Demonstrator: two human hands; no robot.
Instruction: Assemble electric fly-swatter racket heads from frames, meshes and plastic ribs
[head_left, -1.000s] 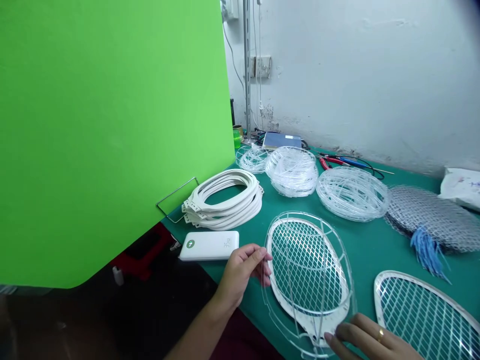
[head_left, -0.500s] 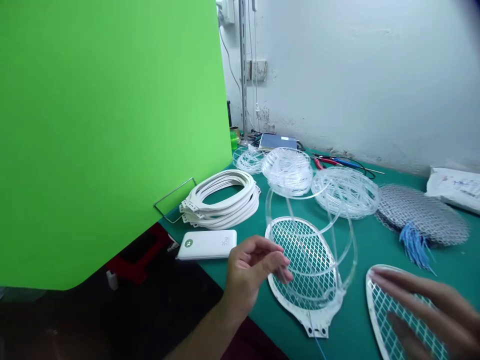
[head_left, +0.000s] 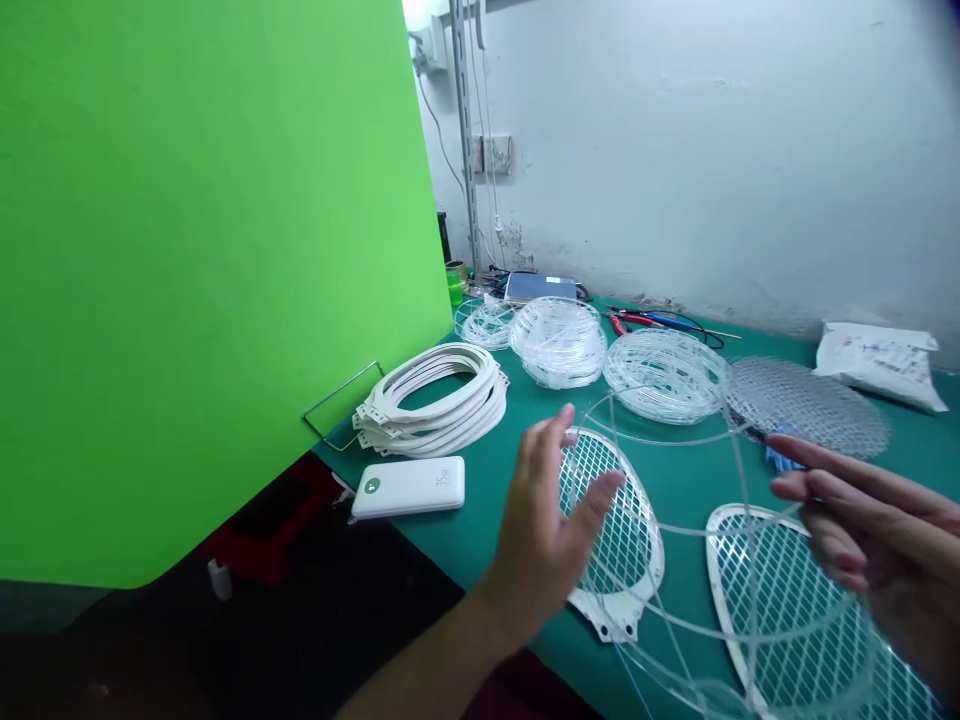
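Note:
My left hand [head_left: 540,520] is raised over the left netted racket frame [head_left: 645,510]. Its fingers are stretched and the thumb stands apart, with nothing gripped; strands of clear line pass close by. My right hand [head_left: 870,530] is at the right, above a second netted racket frame [head_left: 716,570]. The fingers are pinched together on the loose loops of clear plastic line [head_left: 705,530], which spread between both hands. A small dark bit lies by the right fingertips; its kind is unclear. A thin blue strand [head_left: 634,680] runs below the left frame's neck.
Coils of clear line [head_left: 664,375] lie at the back. Stacked white oval frames [head_left: 431,400] and a white power bank [head_left: 409,487] are at left. A grey mesh pile [head_left: 810,400], white packet [head_left: 881,360] and pliers [head_left: 630,318] lie beyond. A green board [head_left: 225,280] stands left.
My left hand has opened from a pinch and moved up and right. My right hand has lifted and pinched the line; the loops have shifted right. The view has turned slightly right.

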